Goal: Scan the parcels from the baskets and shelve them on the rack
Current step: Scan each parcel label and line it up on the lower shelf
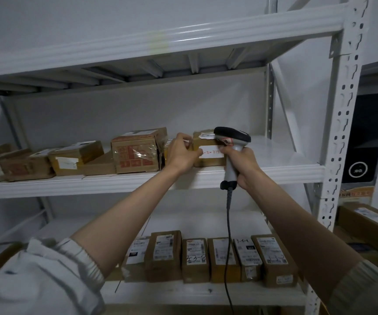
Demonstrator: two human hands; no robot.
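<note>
While our left hand (182, 153) grips the small parcel (208, 153) at the shelf's (274, 171) front edge and our right hand (243, 165) clasps the scanner (232, 144) beside it, we judge the rack (340, 123) well stocked; whether the baskets, out of sight, still hold more, we cannot say.

Open middle shelf (274, 153) right of end parcel (208, 153) up to rack post (340, 133); left stretch blocked by parcel row (135, 153).
</note>
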